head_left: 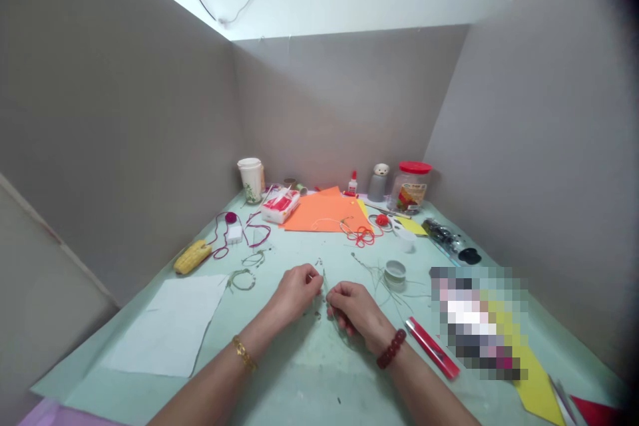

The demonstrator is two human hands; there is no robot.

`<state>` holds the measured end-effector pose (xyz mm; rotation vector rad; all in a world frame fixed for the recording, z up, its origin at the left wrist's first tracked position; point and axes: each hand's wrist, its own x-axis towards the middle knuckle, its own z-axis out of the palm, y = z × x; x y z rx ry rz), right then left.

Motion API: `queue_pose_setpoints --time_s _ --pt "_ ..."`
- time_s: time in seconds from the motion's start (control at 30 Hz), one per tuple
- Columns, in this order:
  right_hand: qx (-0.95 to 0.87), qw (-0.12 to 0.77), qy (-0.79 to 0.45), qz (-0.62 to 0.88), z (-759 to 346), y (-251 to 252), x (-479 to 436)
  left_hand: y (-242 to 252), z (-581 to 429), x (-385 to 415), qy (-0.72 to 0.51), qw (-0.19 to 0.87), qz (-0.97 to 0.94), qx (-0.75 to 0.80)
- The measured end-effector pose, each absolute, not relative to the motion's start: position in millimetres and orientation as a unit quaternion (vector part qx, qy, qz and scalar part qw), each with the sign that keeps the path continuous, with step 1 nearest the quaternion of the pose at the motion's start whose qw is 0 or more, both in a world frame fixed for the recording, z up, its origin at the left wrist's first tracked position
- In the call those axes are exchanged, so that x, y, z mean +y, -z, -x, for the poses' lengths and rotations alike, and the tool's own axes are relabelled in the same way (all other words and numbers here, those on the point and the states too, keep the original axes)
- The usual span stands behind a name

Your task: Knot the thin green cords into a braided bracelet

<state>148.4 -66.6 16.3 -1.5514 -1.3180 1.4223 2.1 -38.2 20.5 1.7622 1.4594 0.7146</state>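
Observation:
My left hand [295, 291] and my right hand [355, 314] meet near the middle of the pale green mat [304, 373]. Their fingertips close together on a thin green cord [324, 287], which is hard to make out between them. A gold bracelet [244, 353] circles my left wrist, and a red bead bracelet [392, 348] circles my right. Small scraps [317, 315] lie just below my left fingers. Loops of similar green cord [242, 280] rest to the left, and looser strands [379, 279] trail to the right.
Grey partition walls [329, 113] box in the mat on three sides. Nearby lie white paper [170, 326], a red utility knife [432, 348], and a small tape roll [395, 272]. Farther back are orange paper [324, 213], red cord [360, 235], scissors [394, 223], and a red-lidded jar [410, 186].

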Motion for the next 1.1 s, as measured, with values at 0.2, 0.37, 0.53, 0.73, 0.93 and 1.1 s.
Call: queue_pose_setpoints --time_s 0.2,0.37,0.53,0.73,0.93,1.1 --pt "-0.534 0.301 -0.512 0.602 -148.2 -21.3 -70.2 2.8 -14.5 -28.7 -0.281 0.491 -0.592 0.573" --pt "-0.525 0.283 -0.522 0.610 -154.7 -25.8 -68.6 -0.4 -9.9 -28.6 -0.297 0.573 -0.551 0.530" --pt "-0.508 0.300 -0.531 0.608 -164.8 -22.5 -63.8 -4.4 -5.9 -30.5 -0.303 0.608 -0.518 0.520" --pt "-0.529 0.275 -0.530 0.603 -180.1 -22.8 -60.5 -6.8 -3.5 -34.1 -0.288 0.635 -0.505 0.508" --pt "-0.547 0.246 -0.534 0.596 -172.3 -23.7 -63.2 -6.9 -5.5 -37.3 -0.272 0.631 -0.514 0.514" --pt "-0.552 0.230 -0.538 0.594 -160.3 -17.1 -65.9 -4.6 -8.7 -38.3 -0.283 0.607 -0.522 0.528"
